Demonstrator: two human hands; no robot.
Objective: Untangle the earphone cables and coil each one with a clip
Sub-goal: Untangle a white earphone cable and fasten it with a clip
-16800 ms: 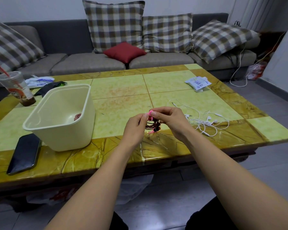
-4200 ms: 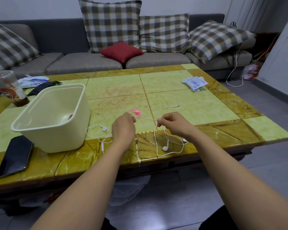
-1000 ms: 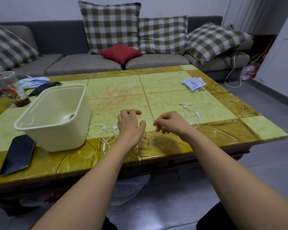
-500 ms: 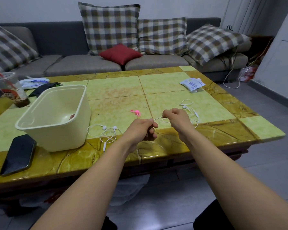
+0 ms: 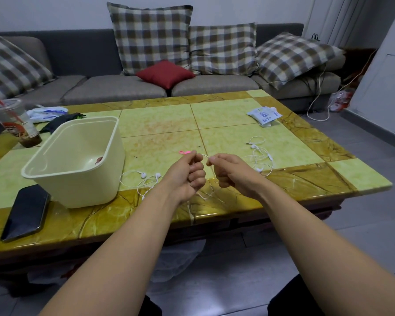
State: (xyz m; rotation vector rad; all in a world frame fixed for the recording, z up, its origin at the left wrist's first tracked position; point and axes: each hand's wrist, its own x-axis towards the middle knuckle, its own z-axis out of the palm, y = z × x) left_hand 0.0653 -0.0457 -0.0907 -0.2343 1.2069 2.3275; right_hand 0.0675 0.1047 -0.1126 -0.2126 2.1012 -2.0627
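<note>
While aloft, cable between both grips

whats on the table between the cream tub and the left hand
In the head view, a loose white earphone set lies between the cream tub and the left hand.

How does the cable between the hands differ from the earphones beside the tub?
The cable is pinched by the left hand and right hand, held up over the table; the earphones by the tub lie untouched on it in loose loops. The cable shows no buds; the earphones show two. Both are white.
</note>
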